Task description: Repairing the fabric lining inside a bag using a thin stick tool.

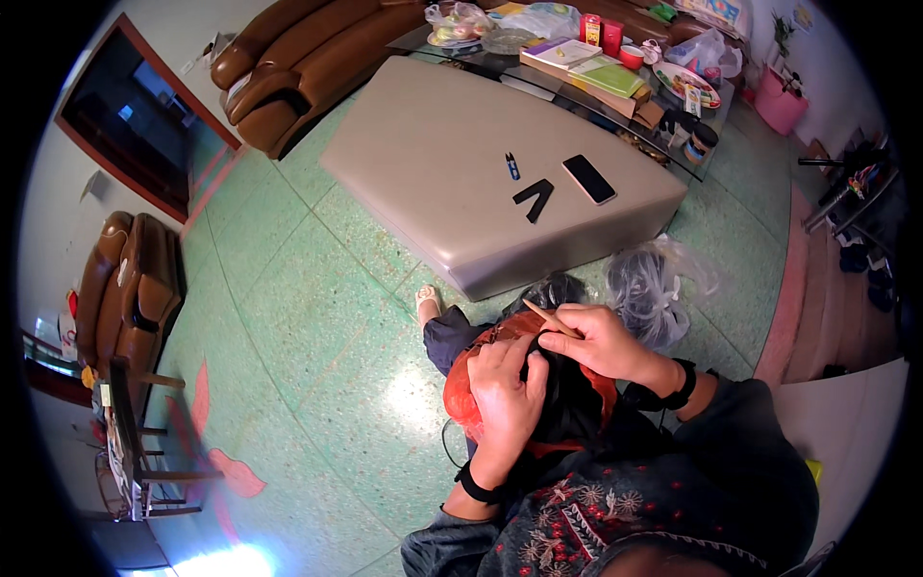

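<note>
My right hand (pixel 601 341) is closed round a pointed tan wooden stick (pixel 548 315), whose tip slants up to the left. Its thumb meets a piece of black material (pixel 538 348) between my two hands. On the other side my left hand (pixel 502 385) grips that same material with bent fingers, some of them hidden from above. Under both hands, an orange-red plastic bag (pixel 461 394) lies across my lap, with more dark cloth in it. A thin black cord loops beside the bag.
A beige ottoman (pixel 423 154) stands ahead, carrying a phone (pixel 588 180), a bent black strip (pixel 535 200) and small blue-black snips (pixel 512 166). A clear plastic bag (pixel 649 293) sits on the floor at right. Beyond is a cluttered glass table (pixel 413 40).
</note>
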Available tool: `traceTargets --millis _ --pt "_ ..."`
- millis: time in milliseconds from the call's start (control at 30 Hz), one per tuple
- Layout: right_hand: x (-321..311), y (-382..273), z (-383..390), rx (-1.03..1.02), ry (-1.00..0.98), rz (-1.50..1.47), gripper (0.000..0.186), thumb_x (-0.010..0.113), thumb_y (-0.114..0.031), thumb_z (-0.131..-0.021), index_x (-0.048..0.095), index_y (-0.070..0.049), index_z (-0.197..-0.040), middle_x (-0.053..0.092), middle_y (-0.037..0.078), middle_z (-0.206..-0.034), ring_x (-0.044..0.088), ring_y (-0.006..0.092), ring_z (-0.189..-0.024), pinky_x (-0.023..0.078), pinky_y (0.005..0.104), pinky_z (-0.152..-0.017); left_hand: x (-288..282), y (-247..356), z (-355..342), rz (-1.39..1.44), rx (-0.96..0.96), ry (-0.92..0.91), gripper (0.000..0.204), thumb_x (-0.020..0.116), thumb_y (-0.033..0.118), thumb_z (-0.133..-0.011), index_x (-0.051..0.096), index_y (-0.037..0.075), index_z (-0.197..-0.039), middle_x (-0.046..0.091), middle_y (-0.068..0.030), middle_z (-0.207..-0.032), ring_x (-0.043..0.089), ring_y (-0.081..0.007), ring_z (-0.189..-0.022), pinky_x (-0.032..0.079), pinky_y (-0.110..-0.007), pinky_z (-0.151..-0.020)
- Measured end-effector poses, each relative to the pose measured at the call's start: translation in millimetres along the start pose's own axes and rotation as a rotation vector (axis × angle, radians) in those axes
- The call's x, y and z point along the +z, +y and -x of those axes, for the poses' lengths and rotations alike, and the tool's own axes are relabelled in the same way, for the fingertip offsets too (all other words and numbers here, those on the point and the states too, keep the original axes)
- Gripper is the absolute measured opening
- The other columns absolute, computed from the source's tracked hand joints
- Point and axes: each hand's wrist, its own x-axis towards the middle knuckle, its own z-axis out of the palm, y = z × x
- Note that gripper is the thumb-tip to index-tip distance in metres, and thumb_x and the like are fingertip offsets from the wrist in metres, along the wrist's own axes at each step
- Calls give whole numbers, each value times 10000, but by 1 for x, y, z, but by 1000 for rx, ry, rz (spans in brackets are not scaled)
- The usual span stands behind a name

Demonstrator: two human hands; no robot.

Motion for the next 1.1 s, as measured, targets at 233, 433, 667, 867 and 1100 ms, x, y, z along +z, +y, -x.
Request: traceTargets --millis 233,433,667,867,1100 --pt "-1 -1 6 -100 102 -24 151 672 -91 -810 603 39 -777 471 55 -625 439 121 -558 348 278 -515 -1 -2 0 -86 5 101 118 594 33 -722 657 28 -821 604 -94 -728 558 -256 -719 393 -358 -685" --pt "-11 -5 4 -130 132 53 108 663 -69 -811 634 29 -775 536 48 -661 473 104 -559 368 256 -509 -5 -12 3 -217 -79 97 163 601 41 -708 653 39 -862 624 -76 -797 572 -243 -805 410 -372 -755" --pt "-5 13 5 29 3 -131 123 635 -97 -859 672 -6 -933 550 -30 -677 442 27 -618 366 213 -528 -12 -15 1 385 -85 -98 176 678 76 -788 660 24 -955 650 -90 -923 580 -241 -899 434 -332 -834" --pt "-3 11 4 34 5 -195 126 626 -102 -868 670 -5 -935 540 -49 -673 437 21 -606 354 192 -527 -14 -13 0 247 -31 -68 151 677 90 -789 671 41 -932 647 -76 -893 572 -236 -870 415 -331 -802" --pt "-8 -5 4 223 -51 -230 123 620 -105 -873 671 -8 -929 541 -56 -676 429 14 -603 345 189 -521 -16 -11 -2 213 12 -56 115 658 92 -804 661 45 -909 640 -67 -872 564 -238 -846 396 -333 -772"
